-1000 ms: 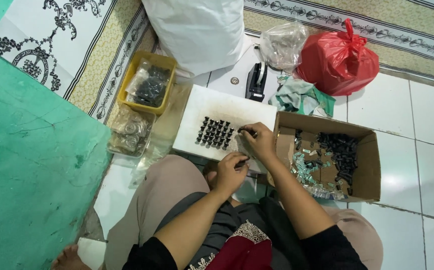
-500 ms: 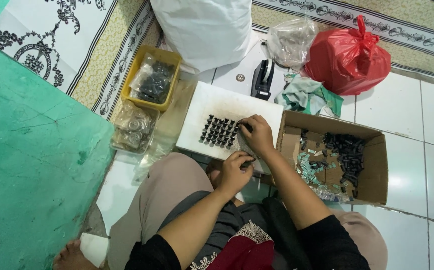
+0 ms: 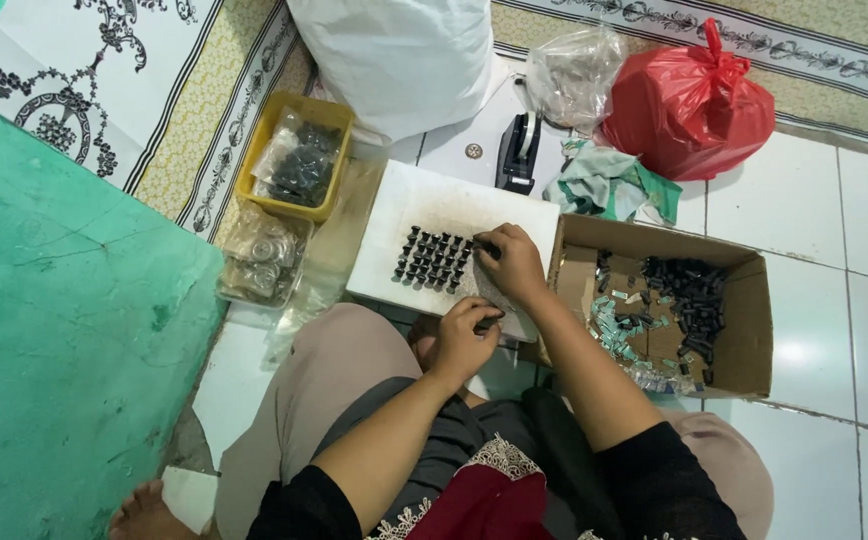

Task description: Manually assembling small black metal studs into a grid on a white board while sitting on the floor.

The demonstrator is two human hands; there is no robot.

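A white foam board (image 3: 434,205) lies on the floor in front of my knees, with rows of small black parts (image 3: 434,260) standing on it. My right hand (image 3: 514,265) rests on the board's right side, pinching one small black part at the end of the rows. Nearer to me, at the board's front edge, my left hand (image 3: 464,335) is closed around a few more small black parts. An open cardboard box (image 3: 754,310) to the right of the board holds more black parts and small greenish pieces.
A yellow tray (image 3: 254,165) with bagged black parts and a clear bag of round pieces (image 3: 264,260) lie left of the board. A white sack (image 3: 399,60), clear bag (image 3: 574,75), red bag (image 3: 689,105), black stapler (image 3: 519,150) and green cloth (image 3: 609,185) sit behind. Green mat at left.
My right hand has shifted slightly along the row of black parts on the board. My left hand stays closed near the board's front edge.
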